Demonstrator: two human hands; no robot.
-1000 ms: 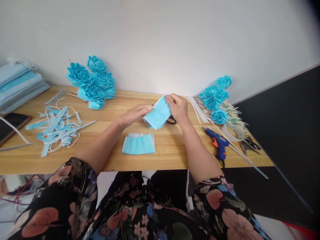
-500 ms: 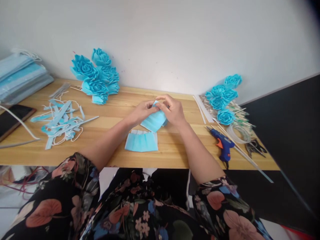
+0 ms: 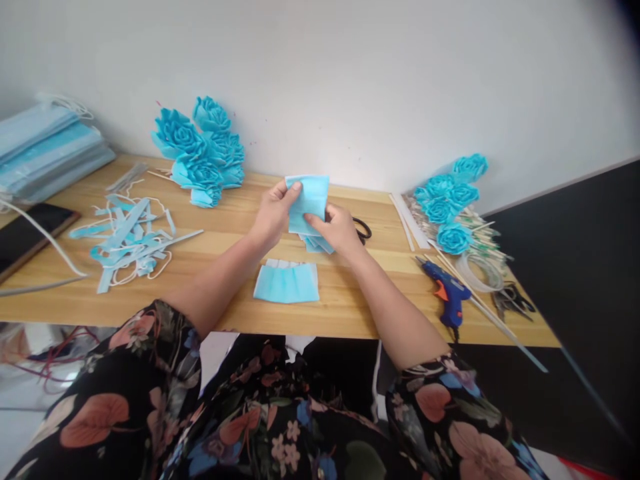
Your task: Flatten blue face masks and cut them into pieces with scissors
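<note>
A light-blue rectangle of face-mask fabric [image 3: 311,200] is held up flat above the middle of the table, between both hands. My left hand [image 3: 273,212] pinches its left edge, thumb on the front. With its thumb across the lower right part, my right hand [image 3: 339,228] grips the same piece. Just below it, more cut blue pieces [image 3: 316,244] show, partly covered. Nearer to me lies a small stack of cut mask pieces [image 3: 286,283]. A black scissors handle [image 3: 363,230] sticks out beside my right hand; the blades are hidden.
Blue fabric roses [image 3: 205,150] stand at back left, with more roses [image 3: 447,193] on sticks at right. Cut strips and ear loops [image 3: 130,240], a phone [image 3: 35,233] and packed masks [image 3: 50,150] lie left. A blue glue gun [image 3: 447,290] and pliers [image 3: 513,300] lie right.
The fabric piece, folded or bunched between my fingers before, is now spread and raised upright. My left hand has shifted to its left edge. The scissors handle has come into sight.
</note>
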